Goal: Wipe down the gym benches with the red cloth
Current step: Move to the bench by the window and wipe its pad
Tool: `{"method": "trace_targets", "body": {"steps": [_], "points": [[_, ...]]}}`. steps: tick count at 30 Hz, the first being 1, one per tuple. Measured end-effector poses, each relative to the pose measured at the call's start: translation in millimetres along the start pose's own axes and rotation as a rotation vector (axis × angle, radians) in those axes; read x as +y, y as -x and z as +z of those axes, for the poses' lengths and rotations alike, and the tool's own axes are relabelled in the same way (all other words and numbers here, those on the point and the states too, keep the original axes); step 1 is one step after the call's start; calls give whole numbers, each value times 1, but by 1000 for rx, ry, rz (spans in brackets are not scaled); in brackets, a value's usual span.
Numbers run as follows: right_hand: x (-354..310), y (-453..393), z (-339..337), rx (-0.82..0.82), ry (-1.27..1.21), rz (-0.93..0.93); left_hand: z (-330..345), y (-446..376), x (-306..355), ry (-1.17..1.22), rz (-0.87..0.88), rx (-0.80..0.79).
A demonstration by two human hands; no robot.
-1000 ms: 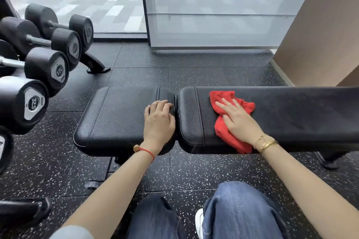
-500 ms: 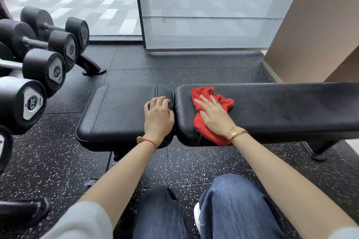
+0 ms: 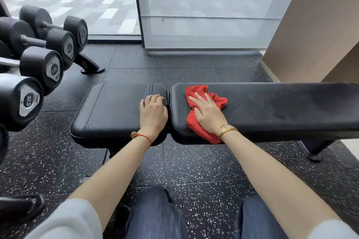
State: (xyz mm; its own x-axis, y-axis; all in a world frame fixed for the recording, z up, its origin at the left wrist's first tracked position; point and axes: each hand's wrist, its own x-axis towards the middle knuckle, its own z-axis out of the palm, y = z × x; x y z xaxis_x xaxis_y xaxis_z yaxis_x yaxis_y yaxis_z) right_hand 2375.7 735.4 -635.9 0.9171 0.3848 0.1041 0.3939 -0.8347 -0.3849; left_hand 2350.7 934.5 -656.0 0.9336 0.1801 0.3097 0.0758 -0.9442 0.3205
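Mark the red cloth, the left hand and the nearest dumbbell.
red cloth (image 3: pixel 196 91): head view, upper fold past the fingertips.
left hand (image 3: pixel 153 112): head view, back of the hand.
nearest dumbbell (image 3: pixel 29 100): head view, labelled end face.

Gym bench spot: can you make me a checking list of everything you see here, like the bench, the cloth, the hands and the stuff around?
Surface: black padded bench, long pad and short seat pad side by side with a narrow gap between.
Job's things: red cloth bunched on the long pad near the gap, one end hanging over the front edge.
Clutter: nothing seen on the pads.
Grippers: right hand flat on the cloth, fingers spread; left hand rests on the seat pad, fingertips curled at the gap.
Cables: nothing seen.
Surroundings: dumbbells racked at left, speckled black floor, glass wall behind.
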Motion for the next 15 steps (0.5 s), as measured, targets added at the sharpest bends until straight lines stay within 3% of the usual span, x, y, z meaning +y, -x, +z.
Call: {"method": "trace_targets", "body": {"steps": [3, 7, 15], "points": [[10, -3, -2, -10, -19, -32, 0, 2, 22, 46, -60, 16], [35, -5, -10, -16, -9, -24, 8, 5, 68, 74, 18, 28], [173, 14, -72, 28, 9, 215, 49, 9, 148, 86, 44, -16]]}}
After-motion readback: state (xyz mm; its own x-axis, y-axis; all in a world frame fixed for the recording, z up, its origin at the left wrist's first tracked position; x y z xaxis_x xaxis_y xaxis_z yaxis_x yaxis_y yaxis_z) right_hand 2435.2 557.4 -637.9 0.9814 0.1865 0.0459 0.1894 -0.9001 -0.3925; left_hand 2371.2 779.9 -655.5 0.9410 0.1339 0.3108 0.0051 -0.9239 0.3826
